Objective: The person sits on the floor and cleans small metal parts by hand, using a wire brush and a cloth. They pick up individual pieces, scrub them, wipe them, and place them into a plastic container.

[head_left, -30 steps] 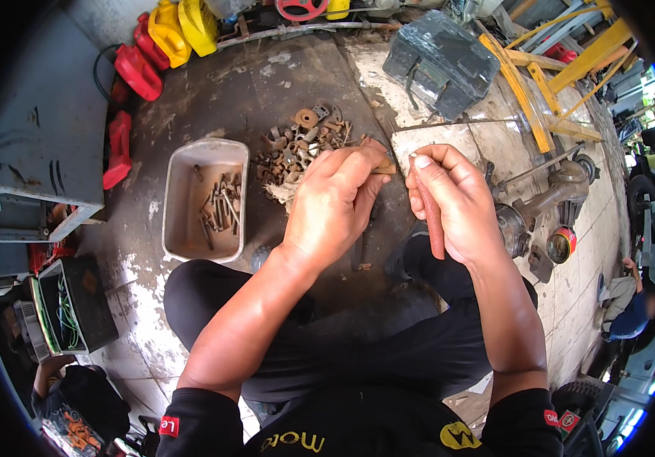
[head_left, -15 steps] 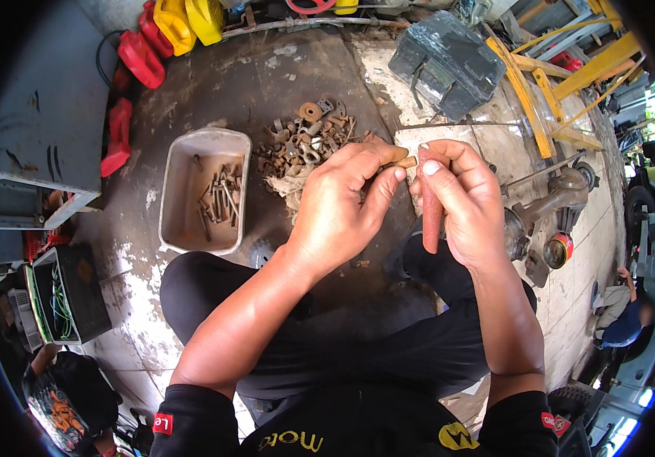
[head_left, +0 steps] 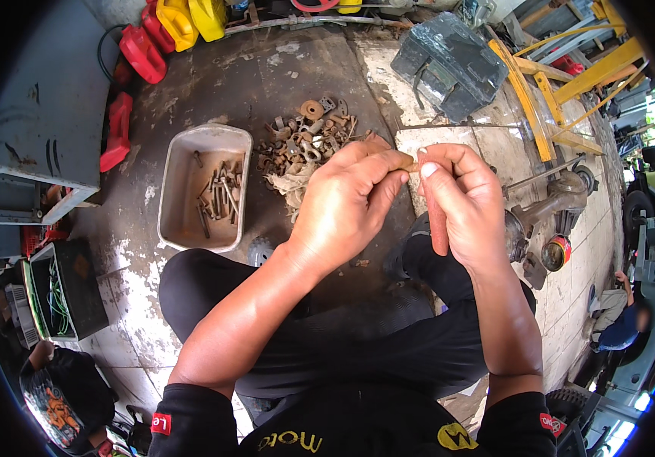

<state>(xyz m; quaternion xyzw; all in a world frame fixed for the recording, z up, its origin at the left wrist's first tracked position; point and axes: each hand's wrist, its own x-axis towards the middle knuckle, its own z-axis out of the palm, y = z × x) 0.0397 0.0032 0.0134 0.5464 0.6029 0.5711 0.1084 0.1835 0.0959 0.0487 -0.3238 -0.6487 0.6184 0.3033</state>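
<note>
Both hands are raised together above the person's crossed legs, fingertips meeting at one point. The left hand (head_left: 350, 206) is closed, thumb and forefinger pinching a small rusty part (head_left: 410, 164) at its near end; the right hand (head_left: 461, 202) is likewise closed, its fingertips pressed on the same part from the other side, so that the piece sits clamped between the two hands. The part is mostly covered by the fingers and its kind cannot be told; only a short brownish stub shows. It is held clear of the floor, in front of the person and above the near edge of the pile of rusty hardware (head_left: 305, 137), which lies on the dark stained concrete floor (head_left: 213, 84) with a wad of rag (head_left: 291, 184) at its near side. Just left of the pile stands a pale rectangular tray (head_left: 171, 171) holding loose bolts (head_left: 221, 198). Further off, a dark grey tool case (head_left: 449, 65) lies on the floor beyond the right hand. Red and yellow plastic containers (head_left: 167, 30) line the far left edge of the floor. To the right of the right hand lies a metal machine part (head_left: 552, 206) with a rounded housing. A grey metal cabinet (head_left: 34, 114) stands at the left. Another person (head_left: 621, 320) sits at the far right, well apart.
</note>
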